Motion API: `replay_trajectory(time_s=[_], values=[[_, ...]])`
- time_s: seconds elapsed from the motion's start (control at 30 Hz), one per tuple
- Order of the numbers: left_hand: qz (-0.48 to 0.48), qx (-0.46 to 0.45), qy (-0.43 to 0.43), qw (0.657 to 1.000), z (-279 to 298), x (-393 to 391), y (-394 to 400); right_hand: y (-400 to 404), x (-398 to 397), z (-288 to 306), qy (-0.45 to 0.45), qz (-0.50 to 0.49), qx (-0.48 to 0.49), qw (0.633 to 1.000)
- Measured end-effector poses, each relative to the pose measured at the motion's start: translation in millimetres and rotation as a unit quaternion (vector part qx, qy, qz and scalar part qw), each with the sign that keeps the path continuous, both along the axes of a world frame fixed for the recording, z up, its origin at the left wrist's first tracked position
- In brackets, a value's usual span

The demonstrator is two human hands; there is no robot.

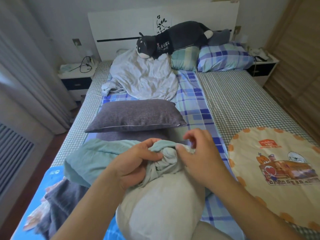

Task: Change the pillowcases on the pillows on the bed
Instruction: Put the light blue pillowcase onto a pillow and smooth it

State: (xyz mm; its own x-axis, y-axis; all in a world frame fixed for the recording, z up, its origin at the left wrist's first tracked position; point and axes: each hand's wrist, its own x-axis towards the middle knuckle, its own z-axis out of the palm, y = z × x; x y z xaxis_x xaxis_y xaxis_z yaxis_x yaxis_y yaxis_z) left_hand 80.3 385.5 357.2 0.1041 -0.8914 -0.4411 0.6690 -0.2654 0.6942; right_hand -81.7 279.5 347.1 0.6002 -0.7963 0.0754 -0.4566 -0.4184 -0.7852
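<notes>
A pale grey pillow (161, 203) lies lengthwise in front of me on the bed. A teal pillowcase (90, 158) is bunched at its far end and spreads out to the left. My left hand (133, 163) grips the gathered teal cloth at the pillow's tip. My right hand (199, 153) pinches the same bunched edge from the right side. A grey-purple pillow (135, 116) rests just beyond, stacked on another of the same colour (131, 135). Two plaid pillows (223, 58) lie at the headboard.
A crumpled white blanket (143, 78) and a dark plush dog (173, 38) sit near the headboard. A cream cartoon quilt (273, 170) covers the right side. Dark cloth (60, 201) lies at lower left. Nightstands (76, 78) flank the bed; curtains hang left, a wardrobe (297, 58) stands right.
</notes>
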Motion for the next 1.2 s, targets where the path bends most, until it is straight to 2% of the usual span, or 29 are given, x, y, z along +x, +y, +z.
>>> replay_trajectory(time_s=[0.07,0.1,0.2,0.3,0.4,0.5,0.63,0.73,0.8,0.87,1.0,1.07,1.2], values=[[-0.001,0.005,0.016,1.0,-0.3,-1.8,0.0,12.3,-6.9,2.6,-0.073,0.0,0.098,0.992],[-0.007,0.008,0.018,1.0,-0.5,-3.6,-0.5,16.9,-8.4,-1.3,-0.053,0.023,0.12,0.991],[0.009,0.017,0.028,0.999,1.6,-2.6,-4.1,22.3,-15.7,-19.4,-0.007,0.017,0.066,0.998],[0.065,0.021,0.028,0.997,4.8,7.7,-6.3,16.1,-32.1,-25.5,0.007,-0.017,0.101,0.995],[0.019,0.007,-0.03,0.999,9.7,4.3,-6.3,9.8,-31.9,-16.1,-0.077,-0.011,0.128,0.989],[-0.02,0.005,-0.054,0.998,10.4,-4.7,-9.6,9.5,-12.2,-4.3,-0.114,0.068,0.158,0.978],[-0.001,0.007,-0.025,1.0,8.4,-3.1,-9.6,3.6,-9.0,-14.5,-0.105,0.047,0.069,0.991],[0.043,0.024,-0.03,0.998,4.6,-5.1,-9.3,9.3,-13.6,-24.7,-0.116,0.084,-0.097,0.985],[0.085,0.043,-0.033,0.995,2.4,-4.0,-9.5,11.6,-16.5,-28.0,-0.132,0.077,-0.155,0.976],[0.087,0.04,-0.044,0.994,2.3,-0.5,-6.9,9.4,-20.3,-27.7,-0.137,0.068,-0.14,0.978],[0.009,0.011,-0.027,1.0,7.2,-4.4,-3.0,10.1,-14.5,-28.8,-0.09,0.126,-0.044,0.987],[0.003,0.022,-0.013,1.0,6.3,-5.3,-6.2,12.3,-9.4,-32.0,-0.104,0.108,-0.068,0.986],[0.047,0.047,-0.001,0.998,5.6,-1.3,-10.1,10.1,-15.9,-38.3,-0.092,0.098,-0.215,0.967]])
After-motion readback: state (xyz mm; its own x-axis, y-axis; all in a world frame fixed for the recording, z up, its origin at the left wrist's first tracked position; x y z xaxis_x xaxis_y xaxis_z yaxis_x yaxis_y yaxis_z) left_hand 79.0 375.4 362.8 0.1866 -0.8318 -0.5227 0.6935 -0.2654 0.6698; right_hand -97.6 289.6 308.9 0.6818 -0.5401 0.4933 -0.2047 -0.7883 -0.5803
